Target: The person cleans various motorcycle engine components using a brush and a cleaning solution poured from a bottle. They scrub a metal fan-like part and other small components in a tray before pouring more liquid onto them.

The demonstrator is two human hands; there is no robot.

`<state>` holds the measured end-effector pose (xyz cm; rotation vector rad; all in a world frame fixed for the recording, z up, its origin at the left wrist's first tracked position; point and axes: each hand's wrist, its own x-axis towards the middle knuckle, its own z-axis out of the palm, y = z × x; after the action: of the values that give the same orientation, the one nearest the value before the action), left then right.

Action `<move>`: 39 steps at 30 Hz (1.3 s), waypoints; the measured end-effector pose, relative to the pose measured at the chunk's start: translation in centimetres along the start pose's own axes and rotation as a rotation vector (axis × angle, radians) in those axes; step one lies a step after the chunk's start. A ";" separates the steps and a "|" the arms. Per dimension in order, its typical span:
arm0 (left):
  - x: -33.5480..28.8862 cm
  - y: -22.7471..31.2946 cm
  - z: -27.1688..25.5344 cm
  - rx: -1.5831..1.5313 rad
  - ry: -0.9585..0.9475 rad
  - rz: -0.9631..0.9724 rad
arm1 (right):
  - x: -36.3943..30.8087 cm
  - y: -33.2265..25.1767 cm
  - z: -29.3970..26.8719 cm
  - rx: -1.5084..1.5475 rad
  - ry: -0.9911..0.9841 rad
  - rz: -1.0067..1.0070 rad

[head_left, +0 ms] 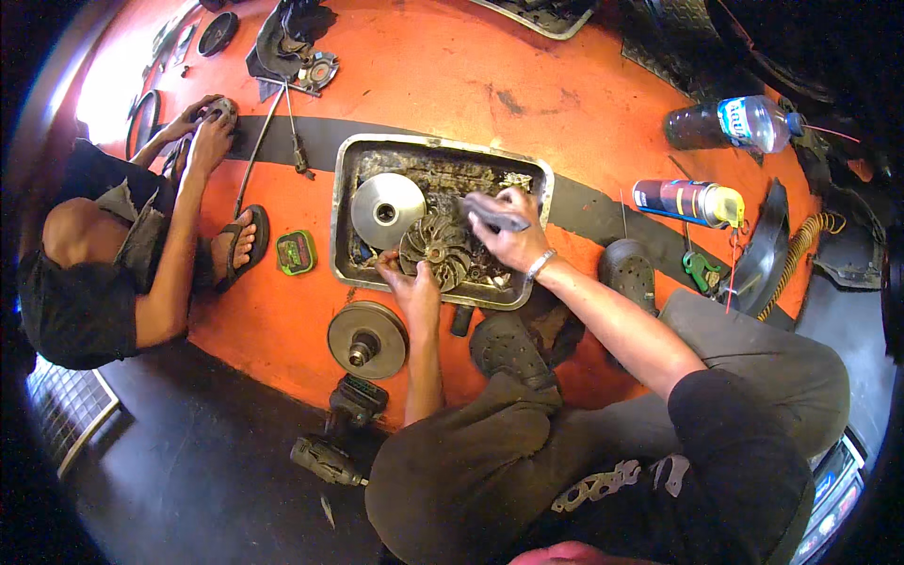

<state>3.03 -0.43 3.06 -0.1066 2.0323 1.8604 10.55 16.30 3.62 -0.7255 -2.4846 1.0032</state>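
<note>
Nearest, a power driver [330, 459] is left beside the person's knee, where it could be knocked if the leg is shifted. A flanged metal pulley [341, 341] is set on the orange floor just outside the tray [452, 147]; it could be struck if the left forearm is swung back.

At the tray's near side, the edge of a finned disc [450, 250] is pinched between the thumb and fingers of the left hand [414, 290]. The disc is held within the tray, and it could be lost from this grip if its surface is oily (the tray looks grimy) or if too much force is applied. A dark block [496, 213], its kind unclear, is clasped by the right hand [516, 240] above the disc's far right side; whether contact is made cannot be told. Knuckles could be scraped on the fins if the block is let slip.

Beside the finned disc, a smooth metal disc [379, 195] could be scratched if it is bumped by the finned one.
</note>
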 end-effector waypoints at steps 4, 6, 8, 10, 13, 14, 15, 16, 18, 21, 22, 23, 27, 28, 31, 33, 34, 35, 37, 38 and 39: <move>-0.4 0.1 0.3 0.037 -0.028 0.011 | 0.2 0.7 0.1 0.149 -0.437 -0.285; -0.3 0.4 0.3 0.107 -0.079 0.052 | 0.2 0.8 0.1 0.080 -0.265 -0.247; -0.2 0.7 0.5 0.148 -0.142 0.117 | 0.1 0.6 0.0 0.068 -0.072 0.032; -0.2 0.9 0.7 0.242 -0.181 0.118 | 0.0 0.5 -0.1 0.161 -0.201 -0.094; 0.2 1.2 0.6 0.461 -0.155 0.177 | -0.1 0.5 -0.2 0.145 -0.225 -0.354; 0.1 1.2 0.6 0.318 -0.156 0.094 | -0.1 0.6 -0.3 0.093 -0.209 -0.151; 0.3 1.3 0.5 0.315 -0.150 0.095 | -0.1 0.7 -0.4 0.047 -0.146 0.003; 0.5 1.3 0.5 0.413 -0.139 0.108 | -0.2 0.7 -0.4 0.031 -0.020 0.033; 0.8 1.3 0.5 0.516 -0.126 0.117 | -0.5 0.8 -0.5 0.173 -0.190 0.032; 0.9 1.1 0.5 0.510 -0.123 0.269 | -0.9 1.0 -0.4 0.393 -0.243 -0.136; 0.9 1.0 0.5 0.462 -0.131 0.206 | -1.0 1.1 -0.4 0.219 -0.233 -0.067; 0.8 0.8 0.4 0.465 -0.146 0.235 | -1.0 1.3 -0.5 0.025 -0.170 0.053; 0.6 -0.2 0.1 0.398 -0.137 0.246 | -1.3 1.7 -1.3 0.046 -0.263 -0.315; 0.8 -0.3 -0.1 0.341 -0.125 0.206 | -1.3 1.9 -1.8 -0.008 -0.287 -0.317; 1.4 -0.3 -0.7 0.261 -0.092 0.206 | -1.0 2.0 -2.5 -0.181 -0.141 -0.166; 1.4 0.0 -0.8 0.325 0.009 0.087 | -1.0 1.6 -2.5 -0.085 -0.158 -0.246; 1.4 0.2 -0.8 0.248 -0.033 0.108 | -1.1 1.2 -2.2 -0.060 -0.191 -0.295; 1.3 0.4 -0.7 0.251 -0.043 0.156 | -1.0 1.0 -2.0 -0.027 -0.223 -0.355; 1.0 0.7 -0.3 0.062 -0.111 0.019 | -1.0 0.4 -1.5 -0.029 -0.287 -0.197; 1.1 0.9 -0.1 0.103 -0.110 -0.023 | -0.9 0.2 -1.3 0.018 -0.230 -0.167; 1.1 1.0 0.0 0.096 -0.109 0.019 | -0.8 0.2 -1.1 0.066 -0.178 -0.139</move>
<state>1.72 -0.10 3.62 0.0392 2.0505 1.7365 11.81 16.57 4.09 -0.4541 -2.5967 1.1355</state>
